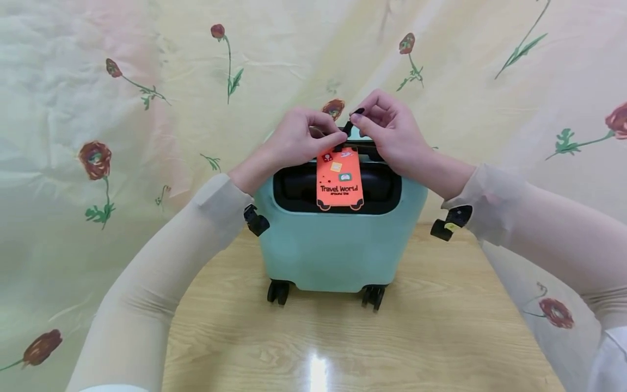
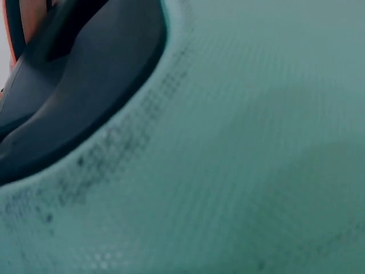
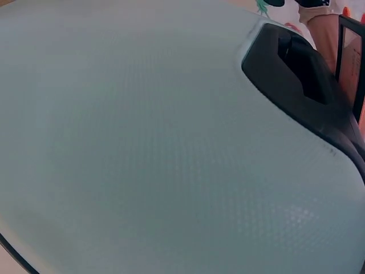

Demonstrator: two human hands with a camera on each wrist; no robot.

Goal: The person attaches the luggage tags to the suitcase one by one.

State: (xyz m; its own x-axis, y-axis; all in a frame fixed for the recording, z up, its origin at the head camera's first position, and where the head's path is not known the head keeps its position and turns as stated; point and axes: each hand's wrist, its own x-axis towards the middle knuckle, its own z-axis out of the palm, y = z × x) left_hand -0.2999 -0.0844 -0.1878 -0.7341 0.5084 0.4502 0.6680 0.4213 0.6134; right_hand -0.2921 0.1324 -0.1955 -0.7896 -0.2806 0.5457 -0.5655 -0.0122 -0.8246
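Note:
A mint-green suitcase [image 1: 333,245] stands upright, its black handle [image 1: 369,149] on top above a dark recess. From the handle hangs an orange luggage tag [image 1: 339,177] printed "Travel World", with a black strap [image 1: 349,127] rising over it. My left hand [image 1: 305,136] pinches the strap low, just above the tag, between thumb and fingers. Higher up and to the right, my right hand [image 1: 395,129] pinches the strap's free end. Both wrist views mostly show the suitcase shell [image 2: 245,171] and its black recess [image 3: 296,85]; the fingertips are outside the left wrist view.
Beneath the suitcase wheels [image 1: 278,292] lies a light wood table [image 1: 343,337]. A pale curtain with red flowers [image 1: 95,159] hangs close behind and along both sides. Small black wrist cameras [image 1: 256,220] sit under both sleeves.

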